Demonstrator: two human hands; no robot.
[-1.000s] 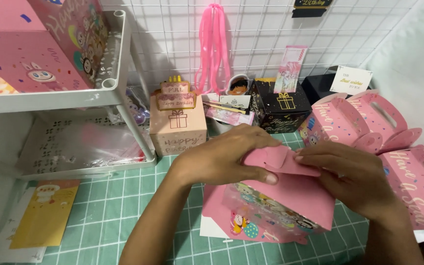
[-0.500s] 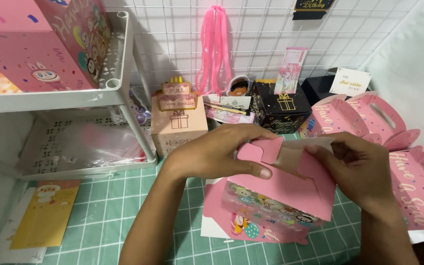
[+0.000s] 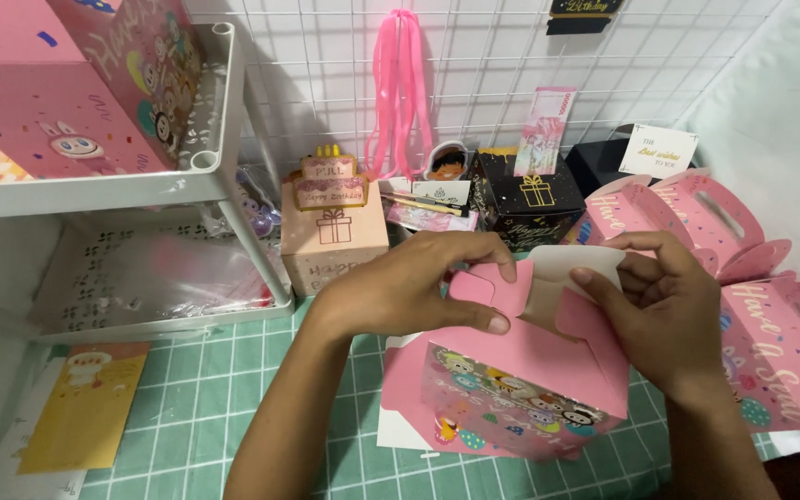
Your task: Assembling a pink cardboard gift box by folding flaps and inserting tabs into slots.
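1. The pink gift box (image 3: 511, 389) stands on the green cutting-mat table (image 3: 187, 417), near the table's front edge and right of its middle, with its top flaps up and not yet shut.
2. The left hand (image 3: 409, 282) comes in from the left and pinches the near pink handle flap (image 3: 493, 287): thumb on the flap's front face, fingers curled over its top edge. Its grip is narrow and closed on that flap.
3. The right hand (image 3: 668, 310) comes in from the right; its fingers hold the far flap, whose white inner side (image 3: 557, 268) faces the camera, with the thumb pressed on the pink tab (image 3: 578, 310) beside it. Its grip is also closed on card.
4. The two flaps lie just between the hands, almost touching; the box's long axis runs left to right, so each hand sits at one end of the top seam, about equally near.
5. Finished pink boxes (image 3: 770, 343) stand at the table's right edge; a small peach box (image 3: 333, 236) and a black box (image 3: 528, 199) stand toward the back.
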